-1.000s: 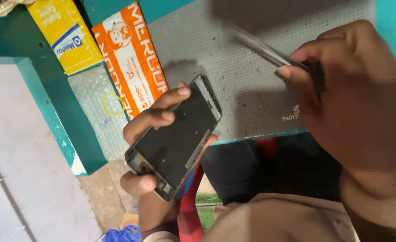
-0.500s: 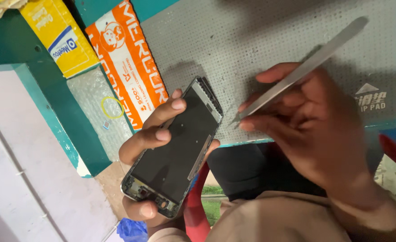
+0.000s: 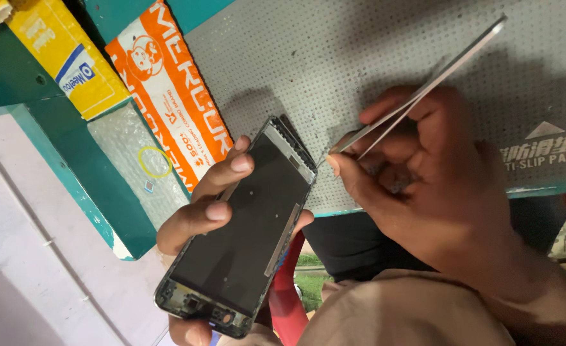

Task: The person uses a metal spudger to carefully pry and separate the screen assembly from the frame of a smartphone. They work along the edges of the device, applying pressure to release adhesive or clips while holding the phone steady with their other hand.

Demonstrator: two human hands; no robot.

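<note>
Head view: phone frame (image 3: pixel 244 237), dark and bare, gripped in left hand (image 3: pixel 196 221) just off table edge (image 3: pixel 71 166); right hand (image 3: pixel 424 186) pinching metal tweezers (image 3: pixel 417 96), tips at frame's upper corner; grey perforated mat (image 3: pixel 321 57) beneath, orange packet (image 3: pixel 167 90) alongside.

Left hand (image 3: pixel 214 211) cupped, right hand (image 3: pixel 424 186) pinching

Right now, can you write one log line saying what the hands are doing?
left hand: holds phone frame | right hand: holds tweezers, tips at frame's top edge | under: grey anti-slip pad
</note>
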